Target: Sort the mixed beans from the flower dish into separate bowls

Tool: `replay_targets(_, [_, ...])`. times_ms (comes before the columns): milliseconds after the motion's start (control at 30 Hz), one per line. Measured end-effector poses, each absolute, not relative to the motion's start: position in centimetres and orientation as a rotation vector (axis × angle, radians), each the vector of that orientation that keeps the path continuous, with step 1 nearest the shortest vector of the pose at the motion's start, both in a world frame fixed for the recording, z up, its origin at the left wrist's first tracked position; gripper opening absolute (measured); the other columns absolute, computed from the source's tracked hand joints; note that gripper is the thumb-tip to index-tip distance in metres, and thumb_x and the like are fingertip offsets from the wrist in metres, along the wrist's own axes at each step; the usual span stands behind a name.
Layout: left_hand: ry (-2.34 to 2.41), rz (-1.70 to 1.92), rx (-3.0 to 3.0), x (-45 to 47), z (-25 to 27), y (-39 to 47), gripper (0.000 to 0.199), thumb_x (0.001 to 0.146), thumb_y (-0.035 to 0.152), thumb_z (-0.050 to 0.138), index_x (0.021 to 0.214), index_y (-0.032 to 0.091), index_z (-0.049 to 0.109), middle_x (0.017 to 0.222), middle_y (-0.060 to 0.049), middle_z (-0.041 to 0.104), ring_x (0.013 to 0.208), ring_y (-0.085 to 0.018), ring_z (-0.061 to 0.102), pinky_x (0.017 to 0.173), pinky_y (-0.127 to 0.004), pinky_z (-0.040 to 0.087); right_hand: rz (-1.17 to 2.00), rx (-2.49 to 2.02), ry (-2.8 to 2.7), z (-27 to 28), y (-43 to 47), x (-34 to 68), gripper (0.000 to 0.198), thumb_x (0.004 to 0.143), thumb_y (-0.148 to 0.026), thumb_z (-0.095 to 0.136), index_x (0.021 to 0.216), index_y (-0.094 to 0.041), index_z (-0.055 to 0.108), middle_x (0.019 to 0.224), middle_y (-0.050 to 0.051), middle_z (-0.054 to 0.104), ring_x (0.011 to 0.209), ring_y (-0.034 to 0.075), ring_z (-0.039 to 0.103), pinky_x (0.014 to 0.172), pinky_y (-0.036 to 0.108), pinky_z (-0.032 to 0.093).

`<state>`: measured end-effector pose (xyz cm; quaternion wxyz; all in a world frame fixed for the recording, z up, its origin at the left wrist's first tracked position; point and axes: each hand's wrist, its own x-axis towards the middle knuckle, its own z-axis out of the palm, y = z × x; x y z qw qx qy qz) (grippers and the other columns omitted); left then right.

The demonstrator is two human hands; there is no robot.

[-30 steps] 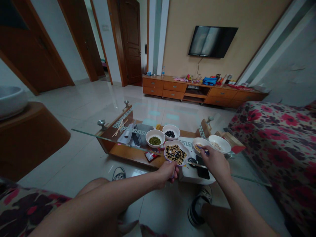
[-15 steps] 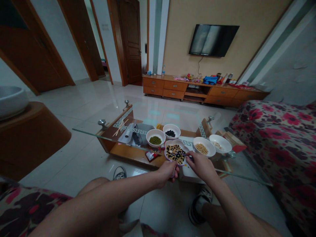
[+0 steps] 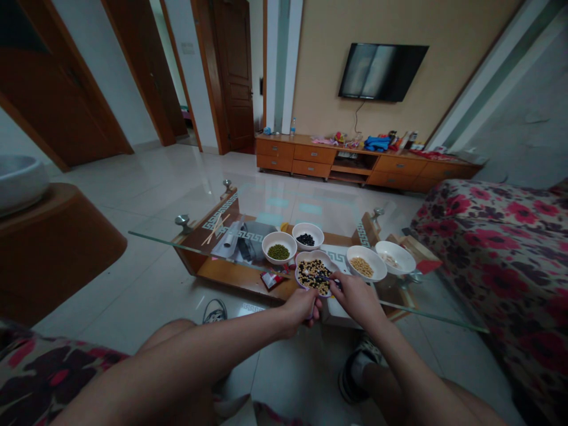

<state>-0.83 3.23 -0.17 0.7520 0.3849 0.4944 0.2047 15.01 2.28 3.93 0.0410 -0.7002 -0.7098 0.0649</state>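
My left hand (image 3: 302, 312) is closed on the handle of a white bowl with a purplish edge (image 3: 329, 261), at the near edge of the glass table. Inside it lie mixed black and yellow beans (image 3: 314, 273). My right hand (image 3: 356, 297) grips a spoon (image 3: 325, 278) whose end is down among these beans; its tip is hard to make out. Just beyond stand a white bowl of green beans (image 3: 278, 252) and another of black beans (image 3: 305, 239). To the right are a bowl of yellow beans (image 3: 361, 266) and a bowl with a few pale pieces (image 3: 390, 260).
Chopsticks (image 3: 216, 229) lie on the left of the glass table (image 3: 177, 241). Below the glass, a red packet (image 3: 271, 280) rests on the wooden shelf. A flowered sofa (image 3: 483, 236) flanks the right side. A low cabinet (image 3: 313, 155) runs along the far wall.
My right hand has shifted slightly left with the spoon, across the mixed beans. My left hand keeps the bowl in the same place.
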Motion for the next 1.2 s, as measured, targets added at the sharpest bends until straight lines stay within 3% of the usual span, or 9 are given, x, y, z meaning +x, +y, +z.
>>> replay_targets(633, [1.079, 0.446, 0.831, -0.8, 0.1, 3.2, 0.033, 0.089, 0.042, 0.043, 0.066, 0.019, 0.051, 0.046, 0.004, 0.046, 0.041, -0.010, 0.039, 0.046, -0.023, 0.028, 0.188, -2.149, -2.167, 3.4, 2.6, 15.0, 0.029, 0.094, -0.035, 0.043, 0.107, -0.025, 0.068, 0.095, 0.006, 0.074, 0.087, 0.021, 0.069, 0.063, 0.026, 0.038])
replay_targets(833, [1.078, 0.442, 0.836, -0.9, 0.2, 3.2, 0.030, 0.089, 0.034, 0.039, 0.066, 0.019, 0.051, 0.046, 0.004, 0.046, 0.041, -0.010, 0.040, 0.046, -0.023, 0.028, 0.175, -2.125, -2.150, 3.9, 2.6, 15.2, 0.029, 0.094, -0.036, 0.043, 0.106, -0.026, 0.067, 0.095, 0.005, 0.074, 0.088, 0.021, 0.068, 0.066, 0.026, 0.040])
replay_targets(1200, [1.078, 0.429, 0.845, -1.0, -0.1, 3.2, 0.031, 0.089, 0.035, 0.040, 0.066, 0.018, 0.052, 0.046, 0.004, 0.046, 0.040, -0.009, 0.038, 0.046, -0.023, 0.027, -0.023, -2.428, -1.699, 6.4, 2.5, 18.3, 0.037, 0.093, -0.043, 0.041, 0.114, -0.026, 0.066, 0.095, 0.010, 0.073, 0.086, 0.027, 0.068, 0.065, 0.031, 0.042])
